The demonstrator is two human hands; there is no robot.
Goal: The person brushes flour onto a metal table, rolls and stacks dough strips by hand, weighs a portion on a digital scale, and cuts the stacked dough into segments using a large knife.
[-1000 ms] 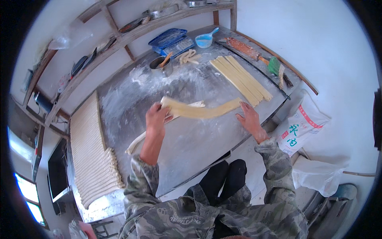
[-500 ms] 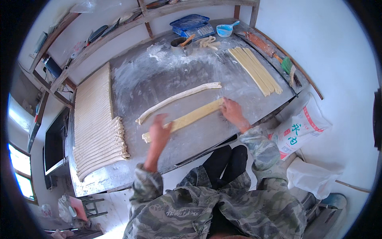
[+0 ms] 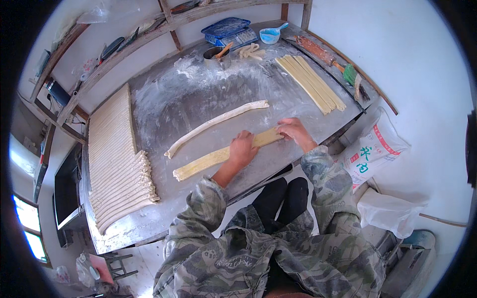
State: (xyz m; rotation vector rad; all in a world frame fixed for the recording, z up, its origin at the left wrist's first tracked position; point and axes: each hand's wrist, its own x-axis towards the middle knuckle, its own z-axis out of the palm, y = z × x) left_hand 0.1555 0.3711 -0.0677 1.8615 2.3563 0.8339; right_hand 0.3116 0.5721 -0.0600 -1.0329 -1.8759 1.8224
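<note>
A flat yellowish dough strip (image 3: pixel 206 161) lies at a slant on the floured table, close in front of me. My right hand (image 3: pixel 294 131) is closed on its right end, thumb and fingers pinching the dough. My left hand (image 3: pixel 242 150) is over the middle of the strip, its fingers bent and closed on it; the palm hides part of the dough. Just beyond lies a paler, rolled dough rope (image 3: pixel 217 120), apart from the strip and touched by neither hand.
Many dough ropes (image 3: pixel 112 149) are packed side by side at left. Several flat strips (image 3: pixel 313 84) lie at far right. At the back stand a blue scale (image 3: pixel 231 34), a metal pot (image 3: pixel 217 60) and a blue scoop (image 3: pixel 271 34). A rolling pin (image 3: pixel 315 49) lies near the wall, above a white sack (image 3: pixel 372 151).
My left hand has moved right along the strip from near its left end to its middle and come down on it. My right hand stays at the right end.
</note>
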